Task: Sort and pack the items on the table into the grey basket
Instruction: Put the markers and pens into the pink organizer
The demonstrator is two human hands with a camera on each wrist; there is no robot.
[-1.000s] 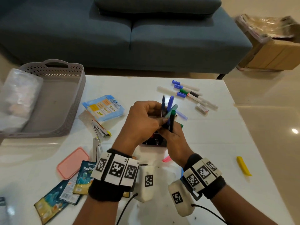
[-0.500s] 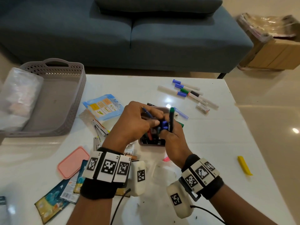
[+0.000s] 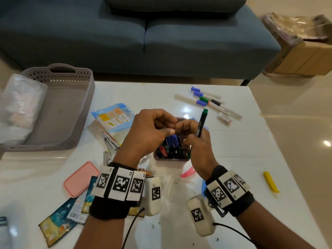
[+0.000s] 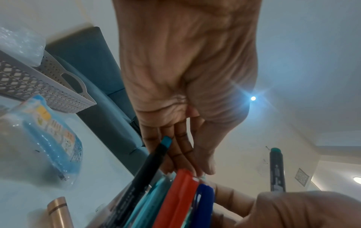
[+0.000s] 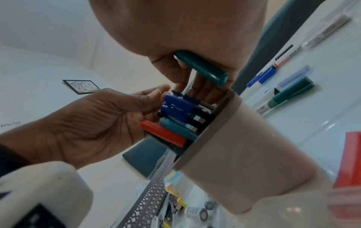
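Observation:
A mauve pen cup (image 3: 172, 158) stands mid-table, filled with several pens with blue, red and teal caps (image 5: 175, 108). My left hand (image 3: 152, 130) hovers over the cup; its relaxed fingers (image 4: 181, 148) touch the pen tops and grip nothing. My right hand (image 3: 196, 142) is at the cup's right edge and grips a black marker with a green end (image 3: 202, 123) upright, its green cap (image 5: 203, 69) against the palm. The grey basket (image 3: 82, 112) sits at the table's far left corner, away from both hands.
A clear plastic bag (image 3: 19, 105) lies in the basket's left side. Whiteboard markers (image 3: 208, 101) lie at the back right, a yellow clip (image 3: 271, 182) at the right. A blue packet (image 3: 113, 117), staplers (image 3: 109, 141), a pink lid (image 3: 80, 178) and sachets (image 3: 68, 212) lie left of the cup.
Both hands lowered a bunch of pens into the cup. My left hand has let them go, and my right hand now holds only the green-ended marker, raised higher.

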